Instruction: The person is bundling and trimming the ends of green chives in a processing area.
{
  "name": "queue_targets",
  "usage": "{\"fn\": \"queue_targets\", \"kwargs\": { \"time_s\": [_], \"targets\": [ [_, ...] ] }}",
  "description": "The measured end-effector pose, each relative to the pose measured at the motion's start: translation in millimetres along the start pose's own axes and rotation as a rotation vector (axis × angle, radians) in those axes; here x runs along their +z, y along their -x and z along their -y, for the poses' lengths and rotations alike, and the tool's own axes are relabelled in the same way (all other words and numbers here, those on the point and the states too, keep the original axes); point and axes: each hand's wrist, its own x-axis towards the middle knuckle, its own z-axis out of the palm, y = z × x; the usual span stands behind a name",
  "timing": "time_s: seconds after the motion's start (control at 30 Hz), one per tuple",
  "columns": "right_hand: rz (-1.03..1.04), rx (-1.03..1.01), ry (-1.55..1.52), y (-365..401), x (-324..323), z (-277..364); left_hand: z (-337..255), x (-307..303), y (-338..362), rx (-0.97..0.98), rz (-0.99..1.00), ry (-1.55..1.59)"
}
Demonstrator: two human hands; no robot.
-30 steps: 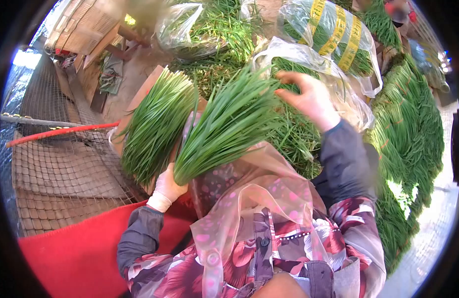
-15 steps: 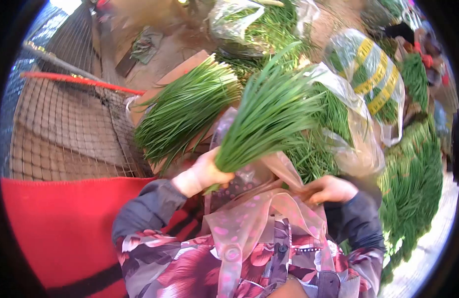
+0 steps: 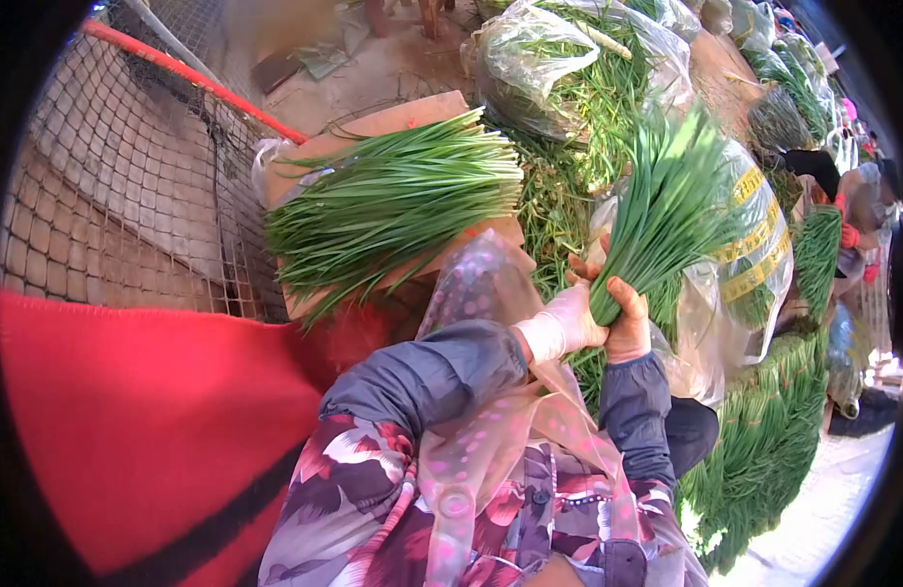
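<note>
A bunch of garlic chives [image 3: 666, 210] stands tilted up and to the right in front of me, its leaves fanning out at the top. My left hand [image 3: 567, 328], with a whitish covering at the wrist, is closed around its lower end. Pressed against the same end, my right hand [image 3: 627, 321] wraps it from the other side, thumb in front. The bottom tips are hidden by my hands. To the left, a thick pile of chives [image 3: 402, 201] lies on a piece of cardboard [image 3: 412, 115].
A pink-dotted clear apron [image 3: 481, 430] covers my lap. Plastic bags of greens [image 3: 539, 68] and a yellow-taped bag [image 3: 759, 235] sit ahead. Stacked chive bundles [image 3: 764, 440] line the right. Red cloth [image 3: 129, 411] and wire mesh [image 3: 119, 186] are at left. Another person [image 3: 857, 210] is far right.
The bunch has moved right and up in view with my left hand. My right hand has left the apron edge and now grips the bunch too. The view has shifted.
</note>
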Motion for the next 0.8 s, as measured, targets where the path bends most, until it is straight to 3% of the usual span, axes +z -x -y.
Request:
{"fn": "queue_targets", "kwargs": {
  "time_s": [0.1,0.17,0.23,0.3,0.37,0.43,0.5,0.57,0.63,0.7,0.73,0.8],
  "targets": [
    [0.058,-0.005,-0.074,-32,7,4,-88,-64,27,-0.166,0.071,0.155],
    [0.190,-0.020,-0.053,-58,31,31,-78,-88,27,-0.207,0.090,0.179],
    [0.308,-0.008,0.207,-97,60,60,-68,-113,34,0.069,-0.124,-0.016],
    [0.437,0.021,0.504,-140,90,81,-113,-164,53,0.126,-0.219,-0.126],
    [0.590,-0.046,1.029,-184,132,88,-159,-199,71,0.310,-0.325,-0.167],
    [0.717,-0.618,1.354,-206,166,67,-178,-223,64,0.811,-0.503,-0.485],
    [0.602,-0.568,1.475,-234,185,19,-186,-246,46,0.955,-0.622,-0.701],
    [0.753,-0.563,1.797,-274,166,-66,-157,-277,14,0.839,-0.708,-1.003],
    [0.792,-0.257,2.063,-260,163,-97,-91,-307,-17,0.474,-0.739,-1.311],
    [0.808,-0.497,1.808,-261,144,-98,-8,-322,-23,-0.047,-0.642,-1.153],
    [0.871,-0.375,1.508,-260,146,-76,-2,-323,-20,-0.050,-0.644,-1.167],
    [0.738,-0.092,0.994,-274,133,-36,0,-317,-16,-0.017,-0.695,-1.251]
  ]
}}
